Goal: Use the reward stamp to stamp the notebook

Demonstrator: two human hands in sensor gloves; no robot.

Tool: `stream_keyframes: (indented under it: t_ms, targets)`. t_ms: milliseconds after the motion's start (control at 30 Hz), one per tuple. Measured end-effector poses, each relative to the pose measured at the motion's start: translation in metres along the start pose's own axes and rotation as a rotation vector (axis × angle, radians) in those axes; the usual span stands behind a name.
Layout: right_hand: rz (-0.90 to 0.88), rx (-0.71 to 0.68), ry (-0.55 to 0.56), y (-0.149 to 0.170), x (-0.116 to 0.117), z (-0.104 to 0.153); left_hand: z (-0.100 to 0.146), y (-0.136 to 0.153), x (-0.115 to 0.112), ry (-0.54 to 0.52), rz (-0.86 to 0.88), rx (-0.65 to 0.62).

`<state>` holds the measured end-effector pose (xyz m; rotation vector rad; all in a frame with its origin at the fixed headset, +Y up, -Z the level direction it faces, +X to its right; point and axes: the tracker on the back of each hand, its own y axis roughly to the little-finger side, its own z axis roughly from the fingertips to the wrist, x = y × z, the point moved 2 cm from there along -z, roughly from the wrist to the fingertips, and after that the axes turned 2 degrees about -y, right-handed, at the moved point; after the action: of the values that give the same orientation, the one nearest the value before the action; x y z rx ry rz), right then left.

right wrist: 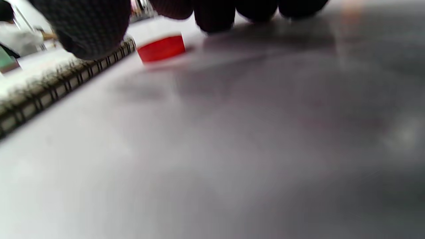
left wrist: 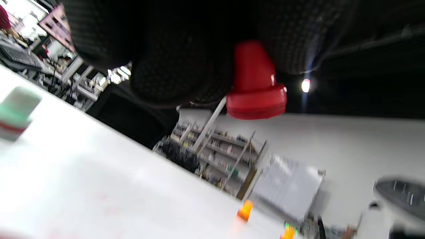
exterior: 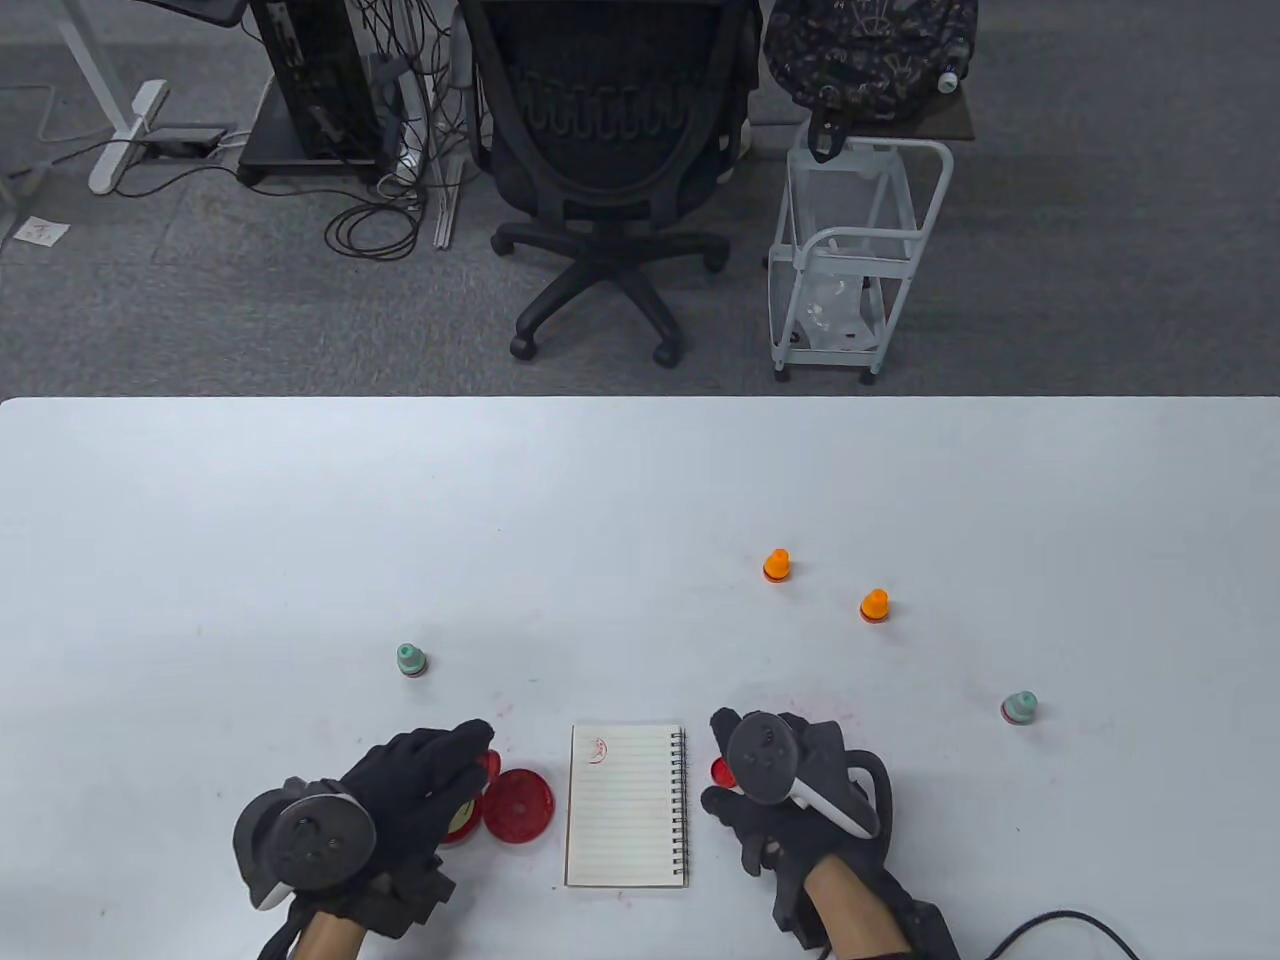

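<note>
The left hand (exterior: pixel 420 790) is gripping a red stamp (left wrist: pixel 254 83); in the left wrist view the gloved fingers (left wrist: pixel 179 66) are curling round its narrow upper part while the wide round base is pointing down, clear of the table (exterior: pixel 300 540); in the table view only a sliver of that stamp is peeking out at the fingertips, just left of a round red ink pad (exterior: pixel 518 805) that is lying flat on the table.

The right hand (exterior: pixel 790 800) is resting palm down just right of the notebook (exterior: pixel 626 806), its fingers lying loose on the table and clamping nothing; a small red cap (right wrist: pixel 161 48) is sitting on the table just beside those fingertips (right wrist: pixel 212 15), near the spiral binding; whether a finger is touching it I cannot tell.

The notebook is lying open and flat between the 2 hands, spiral along its right edge, lined page up, with 1 red stamped mark (exterior: pixel 598 751) showing in the upper left corner of the page; the ink pad is sitting just beside its left edge, apart from it.

Farther out, 2 orange stamps (exterior: pixel 777 566) (exterior: pixel 874 606) are standing upright beyond the right hand; 1 green stamp (exterior: pixel 409 660) is standing beyond the left hand, and another green stamp (exterior: pixel 1019 708) is standing well to the right.
</note>
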<state>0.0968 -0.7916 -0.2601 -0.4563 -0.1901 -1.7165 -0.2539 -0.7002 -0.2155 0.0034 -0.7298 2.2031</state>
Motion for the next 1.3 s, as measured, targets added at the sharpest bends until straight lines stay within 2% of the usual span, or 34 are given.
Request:
stream_keyframes:
  t_ms: [133,367,500,567,600,700,800,1033,1300]
  targets:
    - [0.043,0.029,0.028,-0.002,0.001,-0.004,0.0,-0.003,0.005,-0.039,0.041,-0.016]
    - [-0.008,0.042,0.083,-0.002,-0.004,-0.006,0.002,-0.006,-0.002,-0.004,0.06,-0.042]
    - [-0.005,-0.034,0.206,-0.012,-0.02,0.006,0.003,-0.011,-0.013,0.025,0.125,-0.043]
    - [-0.138,-0.125,0.248,-0.019,-0.03,0.015,0.003,-0.014,-0.017,0.02,0.159,-0.041]
    - [-0.259,-0.15,0.256,-0.023,-0.033,0.021,0.002,-0.016,-0.02,0.02,0.191,-0.037]
    - [-0.527,-0.268,0.244,-0.037,-0.041,0.033,0.002,-0.02,-0.029,0.007,0.316,-0.008]
    - [-0.668,-0.344,0.224,-0.05,-0.043,0.04,0.002,-0.024,-0.04,0.019,0.438,0.027]
    - [-0.799,-0.422,0.143,-0.066,-0.034,0.042,0.003,-0.032,-0.057,0.057,0.562,0.043]
    - [-0.925,-0.466,0.16,-0.069,-0.028,0.04,0.002,-0.036,-0.064,0.055,0.52,0.044]
